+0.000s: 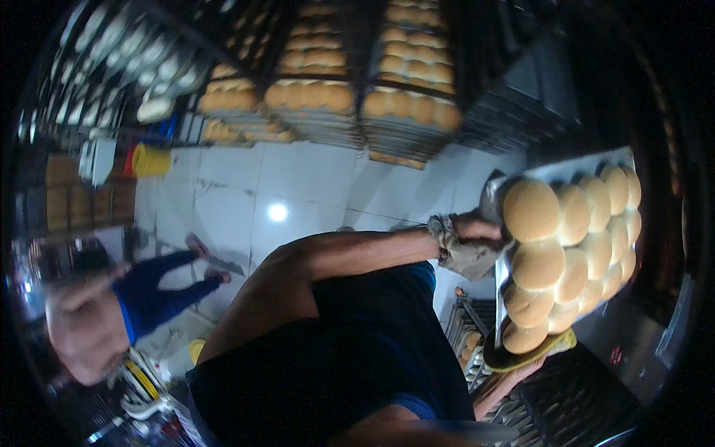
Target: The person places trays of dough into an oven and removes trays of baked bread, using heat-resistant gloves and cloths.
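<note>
A metal baking tray (585, 165) at the right carries several rows of round, golden bread rolls (572, 274), packed side by side. My left hand (477, 232) closes on the tray's near edge, with a greyish cloth (463, 255) wrapped around the palm and wrist. At the tray's lower corner, my right hand (523, 370) holds it from beneath through a yellow-edged cloth pad (535, 356). The right fingers are partly hidden by the pad. The tray appears tilted in the view, and the rolls rest on it.
Tall racks with trays of baked rolls (309, 95) stand across the back. Another rack (112, 59) holds pale pieces at upper left. A person in blue trousers (160, 294) is at the left, near a yellow bucket (151, 160). More racking (573, 395) lies below the tray. White tiles (305, 179) cover the floor.
</note>
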### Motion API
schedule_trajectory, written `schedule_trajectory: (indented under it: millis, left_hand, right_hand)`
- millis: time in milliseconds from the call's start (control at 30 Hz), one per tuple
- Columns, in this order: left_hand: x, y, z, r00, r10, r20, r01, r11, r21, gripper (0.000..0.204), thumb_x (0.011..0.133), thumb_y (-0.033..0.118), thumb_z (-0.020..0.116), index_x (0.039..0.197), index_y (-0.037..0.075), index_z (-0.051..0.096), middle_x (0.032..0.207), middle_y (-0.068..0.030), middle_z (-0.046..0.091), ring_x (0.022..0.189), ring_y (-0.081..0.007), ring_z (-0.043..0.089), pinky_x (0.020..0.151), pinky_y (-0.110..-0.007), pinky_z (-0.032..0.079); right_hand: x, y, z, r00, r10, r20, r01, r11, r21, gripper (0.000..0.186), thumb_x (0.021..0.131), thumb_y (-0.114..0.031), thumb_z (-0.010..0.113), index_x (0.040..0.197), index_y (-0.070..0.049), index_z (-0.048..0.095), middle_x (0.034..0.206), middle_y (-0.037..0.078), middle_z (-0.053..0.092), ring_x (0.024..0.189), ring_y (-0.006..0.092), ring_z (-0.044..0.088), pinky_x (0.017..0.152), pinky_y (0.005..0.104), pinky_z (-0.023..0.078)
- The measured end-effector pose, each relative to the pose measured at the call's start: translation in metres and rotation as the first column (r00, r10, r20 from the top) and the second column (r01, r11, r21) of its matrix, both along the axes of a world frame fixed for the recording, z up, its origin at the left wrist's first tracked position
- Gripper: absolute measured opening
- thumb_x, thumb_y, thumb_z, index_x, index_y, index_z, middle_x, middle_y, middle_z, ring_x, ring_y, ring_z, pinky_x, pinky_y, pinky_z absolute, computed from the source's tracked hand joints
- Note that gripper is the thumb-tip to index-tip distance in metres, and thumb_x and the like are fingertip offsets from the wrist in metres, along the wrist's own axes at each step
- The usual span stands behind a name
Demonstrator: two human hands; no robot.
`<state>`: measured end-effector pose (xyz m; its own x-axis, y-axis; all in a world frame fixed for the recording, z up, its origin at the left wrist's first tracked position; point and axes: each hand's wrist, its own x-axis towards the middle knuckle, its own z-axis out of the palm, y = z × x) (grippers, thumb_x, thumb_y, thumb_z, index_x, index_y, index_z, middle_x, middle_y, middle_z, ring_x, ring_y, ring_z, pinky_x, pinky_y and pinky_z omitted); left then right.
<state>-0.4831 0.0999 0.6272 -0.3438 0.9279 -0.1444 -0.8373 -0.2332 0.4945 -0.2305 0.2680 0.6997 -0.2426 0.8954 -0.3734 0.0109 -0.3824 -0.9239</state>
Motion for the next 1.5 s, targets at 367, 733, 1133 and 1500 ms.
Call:
schedule_trajectory:
  millis: [367,733,1133,1500]
  left_hand:
    - [0.127,-0.284,-0.045,0.961,0.234,0.147,-0.221,0.970,-0.101,0.020,0.085,0.012,0.059,0.104,0.004,0.063,0.089,-0.0046,0.064,0.074,-0.0110,0.060,0.064,-0.027,0.049]
    - [0.281,-0.569,-0.094,0.669,0.565,-0.483,-0.743,0.520,-0.421,0.019,0.087,0.012,0.057,0.101,0.000,0.062,0.095,-0.0086,0.065,0.084,-0.0168,0.063,0.074,-0.031,0.052]
    - [0.285,-0.942,-0.291,0.163,0.932,-0.323,-0.939,0.045,-0.342,0.021,0.085,0.022,0.066,0.088,0.003,0.059,0.096,-0.0057,0.060,0.089,-0.0212,0.057,0.081,-0.037,0.047]
    - [0.035,-1.198,-0.447,0.196,0.912,0.360,-0.847,0.342,-0.407,0.027,0.081,0.012,0.052,0.101,-0.005,0.058,0.093,-0.0137,0.064,0.082,-0.0253,0.064,0.076,-0.036,0.054]
  right_hand:
    - [0.053,-0.186,-0.039,0.876,0.479,0.045,-0.472,0.874,-0.119,0.055,0.096,-0.040,0.040,0.131,0.002,0.043,0.124,0.023,0.051,0.109,0.0326,0.057,0.088,0.0460,0.052]
    - [0.000,-0.359,-0.140,0.487,0.860,-0.152,-0.856,0.437,-0.276,0.048,0.087,-0.020,0.062,0.126,0.001,0.044,0.115,0.014,0.056,0.102,0.0272,0.057,0.086,0.0403,0.049]
    - [-0.222,-0.797,-0.299,-0.012,0.981,-0.192,-0.891,-0.097,-0.444,0.028,0.089,-0.014,0.061,0.112,0.001,0.056,0.103,0.007,0.063,0.091,0.0174,0.061,0.079,0.0308,0.050]
    - [-0.387,-1.027,-0.495,0.135,0.981,-0.140,-0.835,0.037,-0.549,0.033,0.087,-0.018,0.064,0.113,0.001,0.056,0.102,0.008,0.063,0.091,0.0216,0.062,0.082,0.0342,0.050]
